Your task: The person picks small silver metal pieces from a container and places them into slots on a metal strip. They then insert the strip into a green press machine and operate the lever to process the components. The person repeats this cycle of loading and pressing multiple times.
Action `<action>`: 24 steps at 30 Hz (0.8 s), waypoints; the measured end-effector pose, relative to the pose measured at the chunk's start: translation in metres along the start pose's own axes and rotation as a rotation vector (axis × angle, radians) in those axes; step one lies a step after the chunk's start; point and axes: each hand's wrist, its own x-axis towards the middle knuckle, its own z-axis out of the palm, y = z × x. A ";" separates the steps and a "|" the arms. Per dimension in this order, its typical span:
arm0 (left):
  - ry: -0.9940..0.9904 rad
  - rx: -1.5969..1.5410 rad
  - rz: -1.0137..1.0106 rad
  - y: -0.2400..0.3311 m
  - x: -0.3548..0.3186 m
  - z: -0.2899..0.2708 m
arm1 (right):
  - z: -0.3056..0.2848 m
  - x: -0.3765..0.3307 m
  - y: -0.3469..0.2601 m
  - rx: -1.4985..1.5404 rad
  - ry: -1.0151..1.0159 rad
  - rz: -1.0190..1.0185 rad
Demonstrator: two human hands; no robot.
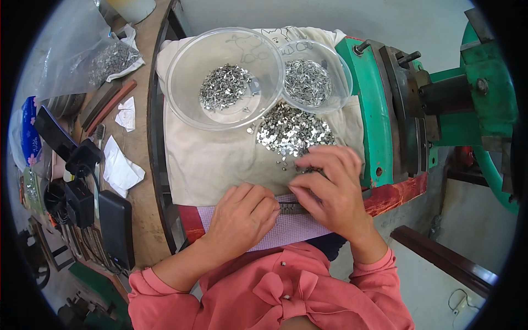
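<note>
Pink sleeves and shirt front fill the bottom edge, closest to the lens; both hands reach out from there over a lilac checked cloth [286, 230] laid at the near edge of the surface, likely to catch dropped bits. Green machine [440, 104] sits to the right, well clear of the work. Cream cloth [203, 159] covers the work surface so the small parts stay put and show up. Large clear bowl [224, 78] holds one batch of shiny metal pieces, smaller clear bowl [314, 77] just beside it, rims touching, holds another kind, kept sorted. Loose pile of metal pieces [289, 133] lies on the cream cloth, in front of the bowls, within easy reach. Right hand [330, 184] curled, fingers pressed down at the pile's near edge. Left hand [242, 217] curled, fingertips pinching a thin dark metal strip [291, 208] between both hands.
</note>
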 end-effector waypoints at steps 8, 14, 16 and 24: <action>0.009 0.030 0.024 0.003 0.002 -0.002 | -0.002 -0.050 -0.014 -0.014 -0.032 0.131; -0.024 0.081 0.056 0.005 0.005 -0.004 | -0.001 -0.038 -0.006 0.008 0.009 0.129; -0.018 0.061 0.052 0.005 0.009 -0.006 | 0.005 -0.026 -0.001 -0.015 0.063 0.105; 0.045 0.102 -0.003 -0.015 0.027 -0.011 | 0.029 0.008 0.007 -0.098 0.064 0.056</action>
